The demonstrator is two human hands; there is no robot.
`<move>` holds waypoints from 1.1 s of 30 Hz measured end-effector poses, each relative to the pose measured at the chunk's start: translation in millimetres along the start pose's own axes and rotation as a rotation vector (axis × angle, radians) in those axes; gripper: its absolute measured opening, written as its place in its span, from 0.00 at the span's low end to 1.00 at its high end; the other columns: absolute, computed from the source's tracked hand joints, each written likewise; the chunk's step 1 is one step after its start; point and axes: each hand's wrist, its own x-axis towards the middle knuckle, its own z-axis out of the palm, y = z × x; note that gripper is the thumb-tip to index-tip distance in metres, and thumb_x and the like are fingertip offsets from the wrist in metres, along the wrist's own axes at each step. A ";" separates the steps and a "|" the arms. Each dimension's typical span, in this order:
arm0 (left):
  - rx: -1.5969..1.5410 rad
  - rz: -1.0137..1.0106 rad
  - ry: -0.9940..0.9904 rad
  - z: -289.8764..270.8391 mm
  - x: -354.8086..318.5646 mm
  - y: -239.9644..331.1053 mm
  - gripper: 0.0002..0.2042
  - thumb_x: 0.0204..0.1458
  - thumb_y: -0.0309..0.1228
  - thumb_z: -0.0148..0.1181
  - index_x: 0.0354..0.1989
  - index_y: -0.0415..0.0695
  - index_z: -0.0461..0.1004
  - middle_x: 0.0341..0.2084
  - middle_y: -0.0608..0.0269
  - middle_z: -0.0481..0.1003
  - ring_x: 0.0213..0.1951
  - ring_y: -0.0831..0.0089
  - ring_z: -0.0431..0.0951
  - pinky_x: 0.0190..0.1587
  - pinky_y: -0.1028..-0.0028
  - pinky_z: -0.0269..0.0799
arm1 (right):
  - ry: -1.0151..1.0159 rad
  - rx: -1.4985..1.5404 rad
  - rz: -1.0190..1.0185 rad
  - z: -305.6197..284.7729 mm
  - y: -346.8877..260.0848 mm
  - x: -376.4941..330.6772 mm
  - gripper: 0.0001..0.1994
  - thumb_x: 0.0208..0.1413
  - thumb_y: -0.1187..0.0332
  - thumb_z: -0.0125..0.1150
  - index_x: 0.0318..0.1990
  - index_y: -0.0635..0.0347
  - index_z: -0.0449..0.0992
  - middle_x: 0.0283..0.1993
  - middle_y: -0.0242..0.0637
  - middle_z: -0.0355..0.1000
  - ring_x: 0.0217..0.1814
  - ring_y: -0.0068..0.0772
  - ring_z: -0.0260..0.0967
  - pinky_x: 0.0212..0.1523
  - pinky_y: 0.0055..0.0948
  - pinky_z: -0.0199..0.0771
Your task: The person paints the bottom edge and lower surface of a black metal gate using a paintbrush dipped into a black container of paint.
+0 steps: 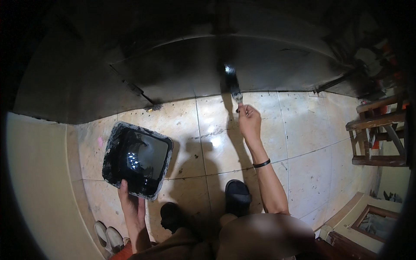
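My left hand [131, 203] grips the near edge of a square tub [169, 152], its thumb over the rim and its fingers underneath. Glossy black paint [147, 160] lies in the tub, and the rim is crusted with grey and black smears. In my right hand [250, 122] is a paintbrush [237, 96], held by its handle with the fingers closed round it. The bristle end meets the lower part of a large dark panel [173, 65], where a wet black patch [230, 73] shines. A black band circles my right wrist.
Pale floor tiles [242, 147] with dark specks run up to the panel's lower edge. Wooden furniture [377, 125] stands at the right, and a framed cream piece [368, 221] below it. Shoes [108, 236] sit by the left wall [39, 160]. My feet wear black footwear [238, 197].
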 end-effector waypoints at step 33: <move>0.127 0.144 -0.068 39.9 -3.2 -0.9 0.42 0.46 0.24 0.72 0.64 0.39 0.47 0.55 0.49 0.66 0.57 0.65 0.70 0.59 0.67 0.69 | -0.643 -0.891 -0.853 -38.0 -271.7 -141.0 0.11 0.54 0.66 0.63 0.28 0.66 0.74 0.19 0.48 0.73 0.21 0.52 0.74 0.24 0.44 0.72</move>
